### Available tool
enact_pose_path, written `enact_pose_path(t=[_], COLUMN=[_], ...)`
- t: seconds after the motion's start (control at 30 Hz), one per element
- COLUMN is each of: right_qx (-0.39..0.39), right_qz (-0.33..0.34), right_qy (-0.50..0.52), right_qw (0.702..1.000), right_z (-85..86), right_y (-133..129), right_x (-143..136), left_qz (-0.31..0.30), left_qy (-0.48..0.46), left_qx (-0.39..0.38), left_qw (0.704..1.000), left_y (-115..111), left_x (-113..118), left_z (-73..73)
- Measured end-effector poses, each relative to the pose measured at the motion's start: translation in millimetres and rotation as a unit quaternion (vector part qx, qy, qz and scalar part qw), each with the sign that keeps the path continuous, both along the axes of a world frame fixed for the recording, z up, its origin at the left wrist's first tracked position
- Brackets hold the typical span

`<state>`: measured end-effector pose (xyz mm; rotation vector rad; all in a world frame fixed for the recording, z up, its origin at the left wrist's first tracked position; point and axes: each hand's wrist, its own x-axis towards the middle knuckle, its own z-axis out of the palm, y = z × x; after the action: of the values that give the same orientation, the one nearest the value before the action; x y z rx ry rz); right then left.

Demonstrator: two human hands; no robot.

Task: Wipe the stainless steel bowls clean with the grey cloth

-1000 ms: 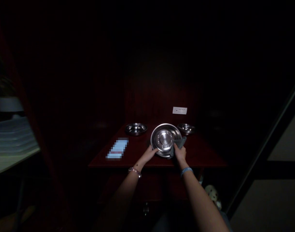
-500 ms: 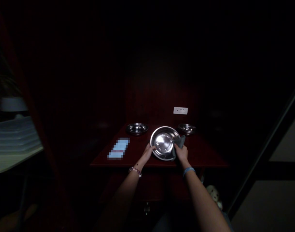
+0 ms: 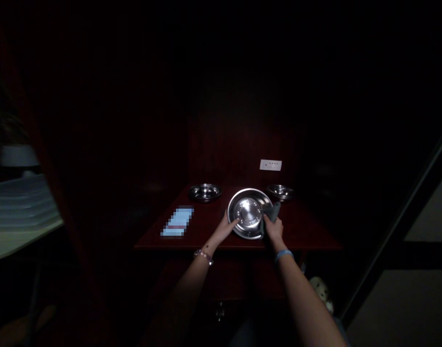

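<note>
A round, shiny steel basin (image 3: 248,212) is held up over the dark red desk, tilted so that its inside faces me. My left hand (image 3: 223,228) is closed on its lower left rim, the thumb lying over the inside wall. At the right rim my right hand (image 3: 274,228) grips a grey-green cloth (image 3: 269,216), folded over the basin's edge, with the thumb on the inner side. The fingers behind the basin are hidden on both sides.
On the desk (image 3: 206,236) stand a steel basin (image 3: 205,193) at the back left and steel bowls (image 3: 280,192) at the back right. A blurred-out bright phone-like rectangle (image 3: 177,221) lies at left. A white socket (image 3: 271,165) is on the back wall.
The basin has shifted slightly to the right, along with the cloth. My left thumb reaches a little further over the inside. Both hands keep their hold.
</note>
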<state>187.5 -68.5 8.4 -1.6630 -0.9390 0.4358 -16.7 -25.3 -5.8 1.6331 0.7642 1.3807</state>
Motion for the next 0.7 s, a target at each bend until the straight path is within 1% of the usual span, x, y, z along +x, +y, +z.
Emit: enact_pose_path(t=[0.1,0.23,0.33,0.43,0.5,0.7], right_qx=[0.003,-0.002,0.002,0.009,0.013,0.026], right_qz=[-0.008,-0.024,-0.019,-0.015,-0.014,-0.001], right_qy=[0.018,0.046,0.07,0.078,0.079,0.092], right_qw=[1.0,0.999,0.997,0.997,0.997,0.995], right_z=[-1.2,-2.5,-3.2,-4.2,-5.0,-6.6], right_y=[1,4,6,8,8,11], right_x=[0,0,0,-2,-4,-9], left_qz=[-0.009,-0.032,-0.044,-0.048,-0.045,-0.007], left_qy=[0.018,0.044,0.059,0.064,0.062,0.043], left_qx=[0.021,0.013,0.003,0.016,0.014,-0.034], left_qw=[1.0,0.998,0.997,0.997,0.997,0.998], left_y=[1,3,2,1,2,5], left_x=[-1,-2,-2,-2,-2,-1], left_z=[-0.4,-3.9,-5.1,-4.9,-5.2,-4.3])
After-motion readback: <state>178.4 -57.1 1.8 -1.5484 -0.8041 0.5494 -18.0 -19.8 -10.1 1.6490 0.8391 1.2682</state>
